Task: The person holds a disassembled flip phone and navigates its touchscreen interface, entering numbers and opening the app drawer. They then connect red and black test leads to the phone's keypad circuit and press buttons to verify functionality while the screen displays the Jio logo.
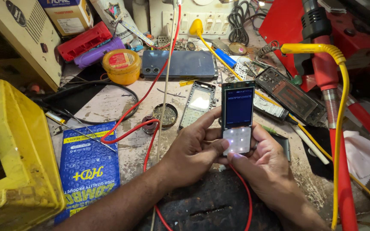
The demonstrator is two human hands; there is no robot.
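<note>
Both hands hold one small bar phone (237, 116) with its cover off, upright above the dark mat (213, 201) at the near edge of the workbench (108, 102); the screen of the phone is lit blue and the bare white keypad below it shows small points of light; the left hand (193, 147) is curled around the left side of the phone, the fingers stretched behind it and the thumb pressed on the white keypad; the right hand (264, 158) is closed around the lower right side, its thumb touching the bottom edge of the keypad; a red wire (148, 128) runs in loops under the left wrist and over the mat; just behind the phone lies an empty phone frame (198, 105), and beside it a small round tin (166, 114); farther back a dark smartphone (180, 64) lies face down near a yellow jar (121, 65); a blue packet (88, 169) lies to the left, touching a yellow box (18, 158); a yellow cable (339, 107) hangs at the right.
</note>
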